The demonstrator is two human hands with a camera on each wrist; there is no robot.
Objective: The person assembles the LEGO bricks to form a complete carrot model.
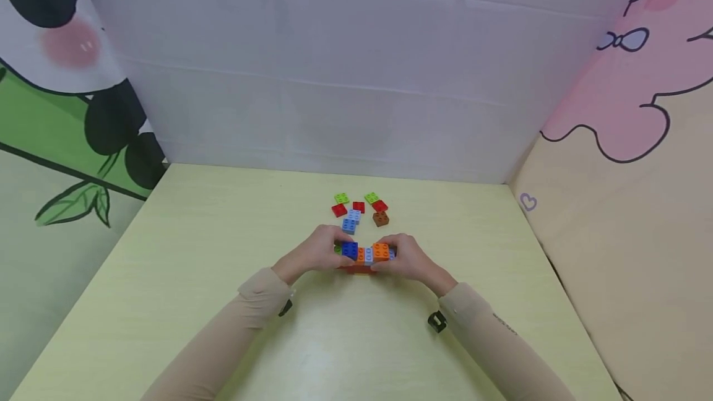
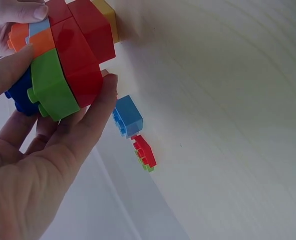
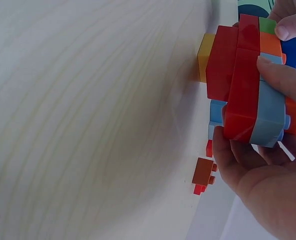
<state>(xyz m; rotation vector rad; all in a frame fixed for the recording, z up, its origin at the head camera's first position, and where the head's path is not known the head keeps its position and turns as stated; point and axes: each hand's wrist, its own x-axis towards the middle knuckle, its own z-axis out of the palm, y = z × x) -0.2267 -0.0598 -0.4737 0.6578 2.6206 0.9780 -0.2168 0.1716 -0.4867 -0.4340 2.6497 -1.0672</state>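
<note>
Both hands grip a built-up block of toy building bricks (image 1: 364, 257) from its two ends. My left hand (image 1: 319, 249) has thumb and fingers around the end with a green brick (image 2: 52, 85) and a dark blue brick (image 1: 350, 250) on top. At the other end my right hand (image 1: 409, 257) holds a light blue brick (image 3: 269, 112), with an orange brick (image 1: 381, 252) above it. Beneath this row run red bricks (image 3: 244, 85), stepping down to a yellow brick (image 3: 205, 57) at the bottom. The right thumb lies along the block's side in the right wrist view.
Just beyond the block lie loose bricks: a blue one (image 1: 348, 226), a light blue one (image 1: 353, 216), a brown one (image 1: 381, 219), several red ones (image 1: 339, 210) and two lime green ones (image 1: 341, 198). A white cloth wall (image 1: 345, 110) stands behind the pale wooden table (image 1: 223, 221).
</note>
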